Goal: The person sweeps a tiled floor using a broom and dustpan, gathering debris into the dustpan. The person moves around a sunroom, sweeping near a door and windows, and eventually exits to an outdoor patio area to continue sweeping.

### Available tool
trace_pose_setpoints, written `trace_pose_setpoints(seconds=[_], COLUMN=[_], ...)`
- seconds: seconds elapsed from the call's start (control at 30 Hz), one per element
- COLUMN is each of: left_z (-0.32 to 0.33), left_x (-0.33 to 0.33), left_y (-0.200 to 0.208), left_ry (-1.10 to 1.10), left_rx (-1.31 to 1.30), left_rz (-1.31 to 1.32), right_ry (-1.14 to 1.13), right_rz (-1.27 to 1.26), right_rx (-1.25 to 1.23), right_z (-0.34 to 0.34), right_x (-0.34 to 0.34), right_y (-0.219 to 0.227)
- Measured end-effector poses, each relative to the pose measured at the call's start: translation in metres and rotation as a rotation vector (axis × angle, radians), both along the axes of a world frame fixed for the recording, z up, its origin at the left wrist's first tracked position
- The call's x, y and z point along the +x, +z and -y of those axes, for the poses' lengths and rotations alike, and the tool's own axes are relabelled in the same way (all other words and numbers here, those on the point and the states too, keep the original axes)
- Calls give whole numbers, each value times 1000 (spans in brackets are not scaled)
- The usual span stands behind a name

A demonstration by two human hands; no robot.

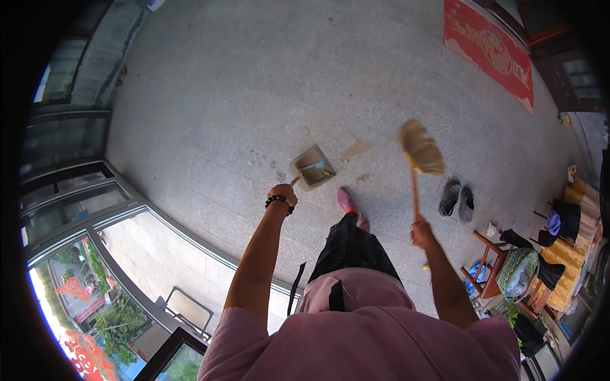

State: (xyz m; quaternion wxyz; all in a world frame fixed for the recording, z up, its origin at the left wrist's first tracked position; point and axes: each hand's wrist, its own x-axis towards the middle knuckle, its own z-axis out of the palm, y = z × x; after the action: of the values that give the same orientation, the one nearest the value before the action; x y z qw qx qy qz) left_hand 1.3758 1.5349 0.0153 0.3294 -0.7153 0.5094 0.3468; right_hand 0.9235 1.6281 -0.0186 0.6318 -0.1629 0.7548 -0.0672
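Note:
My left hand (281, 192), with a dark bead bracelet at the wrist, is closed round the handle of a grey-brown dustpan (304, 157). Inside the pan lie a light blue scrap and some small debris. My right hand (421, 233) grips the wooden handle of a straw broom (422, 149), whose head is smeared by motion and stands off to the right of the pan. Between the two, a patch of tan dust (356, 150) lies on the grey floor, with darker specks around it.
Dark shoes (459, 200) stand on the floor right of the broom. A wooden chair (492, 270) with a green basket (520, 273) is at the lower right. A red mat (489, 51) lies at the far right. Glass doors (159, 235) line the left. My pink shoe (345, 200) is near the dustpan.

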Motion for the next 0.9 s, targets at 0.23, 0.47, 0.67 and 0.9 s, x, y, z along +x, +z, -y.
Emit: trace_pose_setpoints(seconds=[0.23,0.47,0.67,0.9], left_z=[-18,-69,-163,-319], left_x=[-5,14,58,96], left_y=[-22,-16,-9,42], left_ry=[-6,-15,85,1282], left_rx=[-143,-154,-350,-452], left_rz=[-5,35,48,-248], right_ry=[370,290,94,-138], right_rz=[348,394,209,57], right_rx=[45,106,-16,-78], right_z=[-68,-110,-165,-195], right_x=[81,32,-21,-39], right_y=[108,227,240,191])
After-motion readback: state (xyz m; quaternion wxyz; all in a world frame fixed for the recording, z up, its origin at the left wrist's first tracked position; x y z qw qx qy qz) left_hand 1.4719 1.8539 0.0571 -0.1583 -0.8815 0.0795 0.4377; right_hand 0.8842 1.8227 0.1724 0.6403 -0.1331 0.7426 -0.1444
